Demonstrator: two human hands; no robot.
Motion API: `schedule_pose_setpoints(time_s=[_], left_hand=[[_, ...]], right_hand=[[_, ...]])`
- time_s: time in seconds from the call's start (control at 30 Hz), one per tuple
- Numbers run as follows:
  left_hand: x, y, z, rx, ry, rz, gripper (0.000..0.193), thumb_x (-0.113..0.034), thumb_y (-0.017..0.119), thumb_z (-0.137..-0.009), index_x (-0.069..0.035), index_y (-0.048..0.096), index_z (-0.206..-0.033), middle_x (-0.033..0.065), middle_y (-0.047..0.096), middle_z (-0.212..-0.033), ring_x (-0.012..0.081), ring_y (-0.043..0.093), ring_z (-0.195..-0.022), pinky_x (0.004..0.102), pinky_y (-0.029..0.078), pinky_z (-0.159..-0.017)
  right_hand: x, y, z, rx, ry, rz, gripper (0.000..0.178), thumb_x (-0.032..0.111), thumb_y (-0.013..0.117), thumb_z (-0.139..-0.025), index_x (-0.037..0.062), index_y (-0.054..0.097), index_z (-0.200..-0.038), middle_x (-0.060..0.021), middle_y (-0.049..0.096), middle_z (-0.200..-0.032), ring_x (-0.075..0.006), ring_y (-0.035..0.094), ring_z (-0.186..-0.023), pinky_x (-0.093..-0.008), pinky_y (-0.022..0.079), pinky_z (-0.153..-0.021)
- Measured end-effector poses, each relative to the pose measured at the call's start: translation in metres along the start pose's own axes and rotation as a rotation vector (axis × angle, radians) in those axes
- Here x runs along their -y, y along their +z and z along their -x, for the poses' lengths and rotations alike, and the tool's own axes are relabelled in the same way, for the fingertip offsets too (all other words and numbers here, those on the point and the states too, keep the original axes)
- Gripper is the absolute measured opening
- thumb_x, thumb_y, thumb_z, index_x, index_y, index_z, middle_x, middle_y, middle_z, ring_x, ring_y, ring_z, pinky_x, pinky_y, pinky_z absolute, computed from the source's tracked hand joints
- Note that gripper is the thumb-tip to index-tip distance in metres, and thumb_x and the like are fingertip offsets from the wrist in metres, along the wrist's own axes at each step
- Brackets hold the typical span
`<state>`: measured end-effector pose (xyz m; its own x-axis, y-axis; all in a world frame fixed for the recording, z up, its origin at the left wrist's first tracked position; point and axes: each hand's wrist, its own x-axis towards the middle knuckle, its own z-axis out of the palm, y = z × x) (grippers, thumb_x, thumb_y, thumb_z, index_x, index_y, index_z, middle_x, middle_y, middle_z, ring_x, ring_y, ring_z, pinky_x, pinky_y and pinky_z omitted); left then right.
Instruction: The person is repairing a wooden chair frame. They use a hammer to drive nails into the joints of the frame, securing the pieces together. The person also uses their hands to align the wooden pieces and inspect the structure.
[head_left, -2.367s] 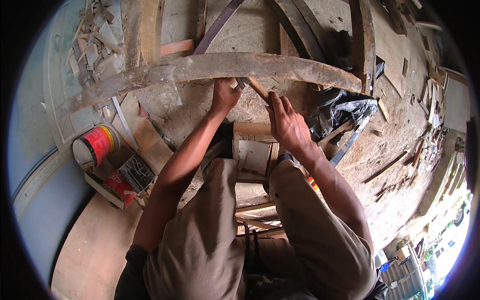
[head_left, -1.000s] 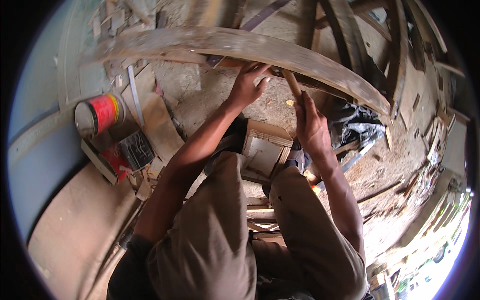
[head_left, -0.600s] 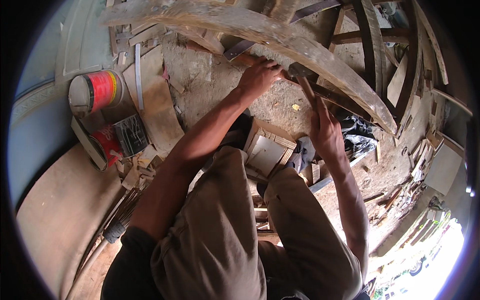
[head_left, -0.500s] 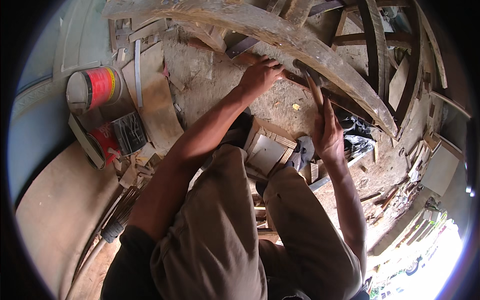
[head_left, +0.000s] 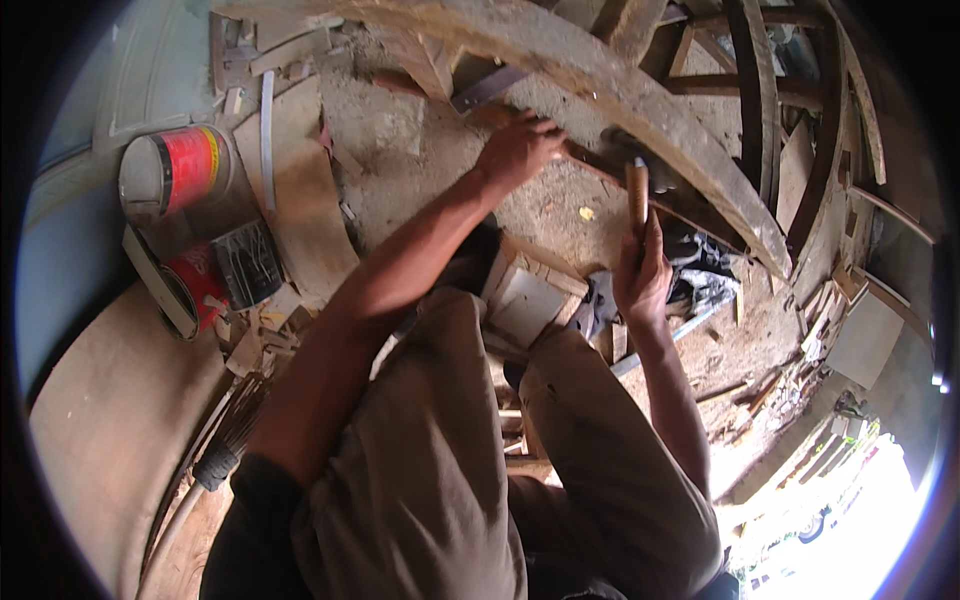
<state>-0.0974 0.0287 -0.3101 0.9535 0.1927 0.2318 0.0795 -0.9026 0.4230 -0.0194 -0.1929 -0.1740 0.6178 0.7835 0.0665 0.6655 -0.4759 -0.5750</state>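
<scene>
My right hand is wrapped round the wooden handle of a hammer, which stands raised. The hammer's head is blurred against the dark area beyond. Ahead of it, my left hand is closed over a reddish-brown wooden bar, fingers curled across its top. That bar belongs with a wooden frame, whose large curved timber arches above and beyond both hands. Between my knees sits a small wooden box with a pale panel. My left fingertips and the covered part of the bar are partly hidden.
Red and grey cans stand at the left beside a curved plywood sheet. A broom leans near my left elbow. Wood scraps litter the right floor. More curved frame pieces rise at the far right.
The hammer has swung from leaning left to nearly upright, and my right hand has moved slightly left and nearer to me. My left hand keeps its hold on the bar. The view has shifted slightly.
</scene>
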Motion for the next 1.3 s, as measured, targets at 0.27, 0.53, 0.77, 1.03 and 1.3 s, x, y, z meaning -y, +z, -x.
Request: schedule_pose_setpoints(time_s=[0.27,0.53,0.77,1.03,1.3], left_hand=[[0.001,-0.008,-0.01,-0.069,-0.028,0.076,0.034,-0.021,0.064,-0.085,-0.006,0.064,-0.116,0.0069,0.065,-0.106,0.0235,0.057,-0.104,0.0361,0.045,-0.095],[-0.001,-0.013,-0.012,-0.044,-0.079,0.092,0.029,-0.016,0.064,-0.084,-0.008,0.067,-0.112,0.0042,0.065,-0.105,0.0215,0.056,-0.103,0.0341,0.043,-0.098],[-0.003,-0.004,-0.006,-0.073,-0.08,0.081,0.03,-0.018,0.064,-0.086,-0.009,0.065,-0.115,0.0043,0.065,-0.106,0.0217,0.056,-0.103,0.0338,0.043,-0.097],[0.005,-0.006,-0.013,-0.077,-0.016,0.031,0.031,-0.019,0.065,-0.085,-0.011,0.065,-0.115,0.0048,0.065,-0.105,0.0225,0.056,-0.099,0.0347,0.045,-0.094],[-0.002,-0.013,-0.008,-0.103,0.022,-0.012,0.022,-0.018,0.063,-0.086,-0.012,0.07,-0.106,0.0019,0.066,-0.1,0.0211,0.057,-0.098,0.035,0.046,-0.092]], right_hand=[[0.026,0.005,0.0,-0.008,0.208,-0.132,0.039,0.012,0.051,-0.097,-0.0059,0.042,-0.13,-0.0299,0.064,-0.092,-0.0439,0.066,-0.077,-0.0484,0.054,-0.06],[0.034,0.001,-0.007,0.015,0.202,-0.124,0.039,0.016,0.05,-0.098,0.0004,0.042,-0.133,-0.0289,0.065,-0.088,-0.0454,0.065,-0.079,-0.0497,0.052,-0.059],[0.017,0.003,-0.001,0.047,0.259,-0.099,0.038,0.016,0.05,-0.098,-0.0026,0.042,-0.13,-0.0302,0.064,-0.088,-0.0468,0.064,-0.077,-0.0482,0.053,-0.057],[0.024,0.003,-0.007,0.015,0.233,-0.126,0.035,0.016,0.049,-0.098,-0.0041,0.044,-0.127,-0.0284,0.064,-0.084,-0.0466,0.064,-0.07,-0.0473,0.051,-0.054],[0.025,0.006,-0.002,0.045,0.21,-0.166,0.035,0.013,0.049,-0.097,-0.0023,0.042,-0.128,-0.0297,0.064,-0.081,-0.0481,0.063,-0.073,-0.0528,0.049,-0.054]])
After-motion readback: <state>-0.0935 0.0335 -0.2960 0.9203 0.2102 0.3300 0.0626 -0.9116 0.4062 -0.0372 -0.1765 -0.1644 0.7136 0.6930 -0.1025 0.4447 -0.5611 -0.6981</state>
